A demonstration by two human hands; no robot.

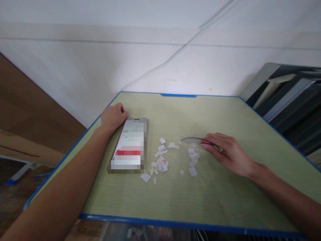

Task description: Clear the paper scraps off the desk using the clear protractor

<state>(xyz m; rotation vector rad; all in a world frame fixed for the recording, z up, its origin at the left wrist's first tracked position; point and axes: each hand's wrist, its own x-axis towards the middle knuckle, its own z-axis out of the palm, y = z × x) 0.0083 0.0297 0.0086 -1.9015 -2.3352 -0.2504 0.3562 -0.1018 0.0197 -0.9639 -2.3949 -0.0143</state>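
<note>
My right hand pinches a thin, see-through, curved plastic piece with a dark edge between thumb and fingers. Its far end points left, just above the table; its exact kind I cannot make out. Small torn bits of white paper lie scattered left of this hand, and another small group of paper bits lies just below the plastic piece. My left hand rests as a closed fist on the table, by the top corner of a phone. The phone's lit screen is partly blurred out.
The light green table has a blue rim and stands against a white wall. A cable runs down that wall. Dark folders or files stand beyond the right edge. A brown board is at the left.
</note>
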